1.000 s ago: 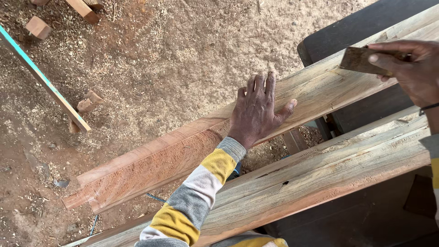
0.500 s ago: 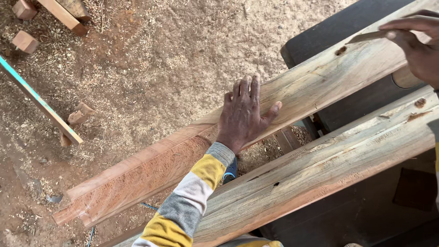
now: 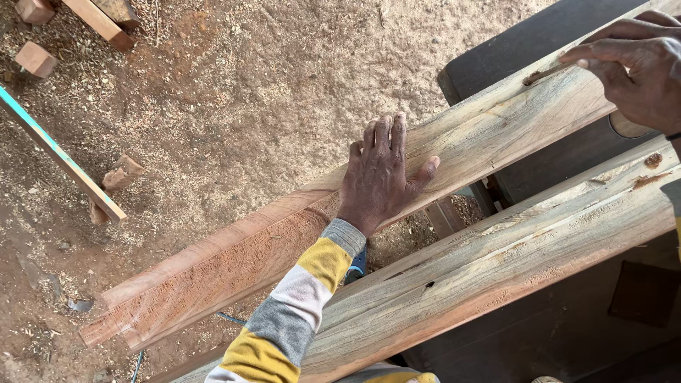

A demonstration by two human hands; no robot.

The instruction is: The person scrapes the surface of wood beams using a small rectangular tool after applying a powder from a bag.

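Plank under left hand

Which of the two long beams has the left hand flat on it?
The farther beam with the reddish lower end; the left hand lies palm-down on it. The nearer beam is untouched.

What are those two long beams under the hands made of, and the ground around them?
Far beam: rough-sawn wood, unfinished, pale grey-green grain turning reddish at its lower end. Near beam: the same raw wood, with streaks and a small dark hole. Ground: seemingly packed reddish earth strewn with sawdust.
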